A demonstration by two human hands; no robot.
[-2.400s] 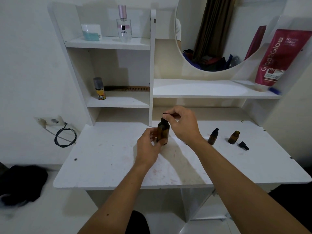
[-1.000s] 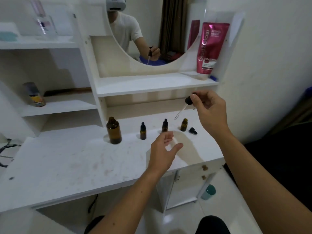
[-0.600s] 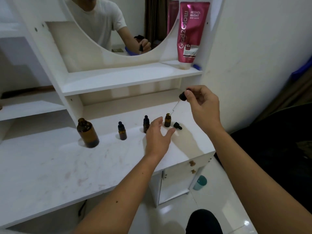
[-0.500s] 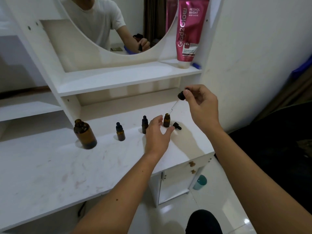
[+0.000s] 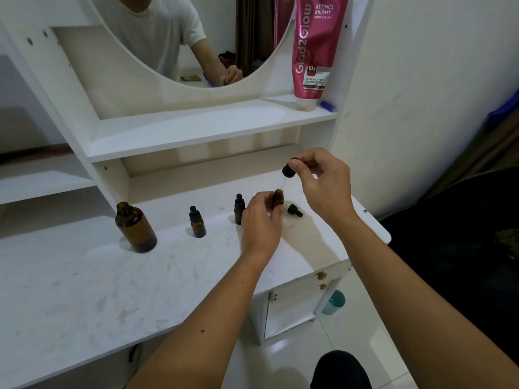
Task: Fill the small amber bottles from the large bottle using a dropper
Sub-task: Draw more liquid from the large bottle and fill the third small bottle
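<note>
We see the left hand pinching the open small amber bottle, uncapped, upright on the table. The right hand at its 1 o'clock pinches the dropper bulb. The large bottle stands open at 9 o'clock.

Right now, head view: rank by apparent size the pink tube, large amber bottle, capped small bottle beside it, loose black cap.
1. pink tube
2. large amber bottle
3. capped small bottle
4. loose black cap

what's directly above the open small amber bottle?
The dropper, pinched in the right hand, hangs over the open small amber bottle, which the left hand steadies. Its glass tip is too faint to place.
</note>
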